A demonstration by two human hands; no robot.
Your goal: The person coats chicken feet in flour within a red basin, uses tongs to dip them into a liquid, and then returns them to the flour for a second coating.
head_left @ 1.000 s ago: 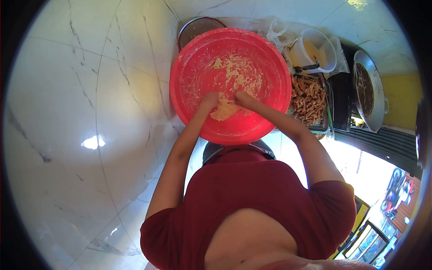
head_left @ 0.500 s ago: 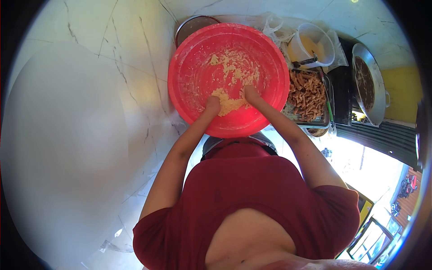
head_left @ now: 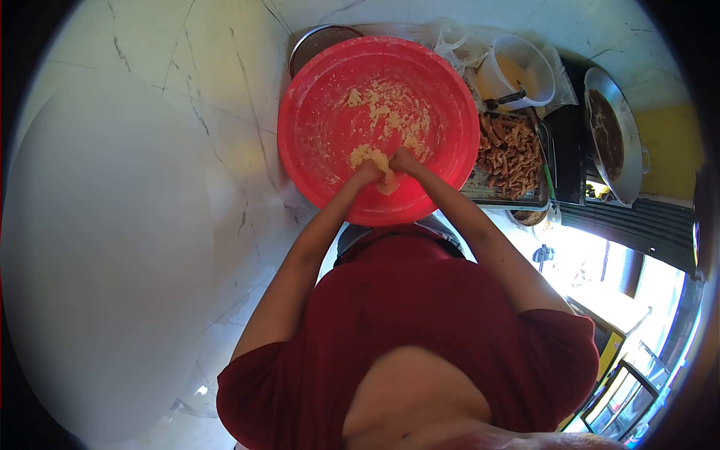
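Observation:
Inside a wide red plastic basin [head_left: 315, 176], both my hands are close together near the edge nearest my body. My left hand [head_left: 368, 171] is closed on a lump of pale yellow dough [head_left: 386, 182]. From the other side, my right hand [head_left: 403, 160] grips the same dough with curled fingers, most of them hidden. Part of the lump shows between the two hands. Loose crumbs and flour [head_left: 401, 116] stick to the basin's far floor and wall.
Right of the basin, a glass tray [head_left: 491, 201] bears a heap of brown fried strips [head_left: 511, 154]. Behind it stands a clear plastic tub [head_left: 546, 88] with yellowish contents and a dark handle across it. Farther right, a large metal pan [head_left: 637, 139] holds dark liquid.
My hands have come closer together, the right one moving left and toward me. The dough that was spread in crumbs between them is now gathered into a lump.

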